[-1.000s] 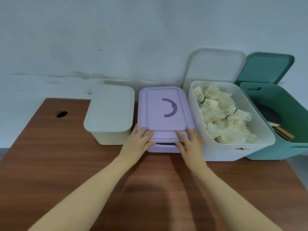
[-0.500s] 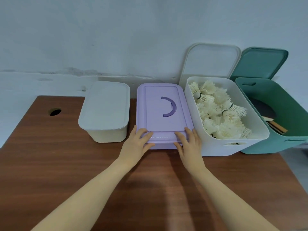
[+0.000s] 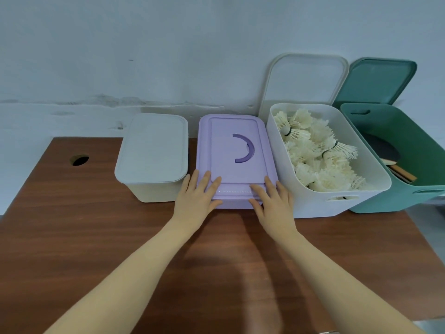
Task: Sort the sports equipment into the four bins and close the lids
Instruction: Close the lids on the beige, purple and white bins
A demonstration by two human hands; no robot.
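Both hands, left (image 3: 196,196) and right (image 3: 273,201), lie flat with straight fingers on the near edge of the purple lid (image 3: 234,153), probably pressing it shut. Four bins line the surface (image 3: 72,237): two lidded, while the shuttlecock bin (image 3: 310,203) and green bin (image 3: 421,198) beyond the right hand stand uncovered, their two lids (image 3: 304,78) propped behind.

I saw four bins in a row along the back of the tabletop (image 3: 72,237), against the wall. The leftmost bin (image 3: 154,189) had its lid (image 3: 153,149) on, and so did the second bin (image 3: 237,204), under its lid (image 3: 234,153). Third came the open bin (image 3: 320,206) holding shuttlecocks (image 3: 317,155), its lid (image 3: 304,80) leaning on the wall behind it. Rightmost, the open bin (image 3: 409,203) held table tennis paddles (image 3: 387,155), its lid (image 3: 375,81) propped behind.
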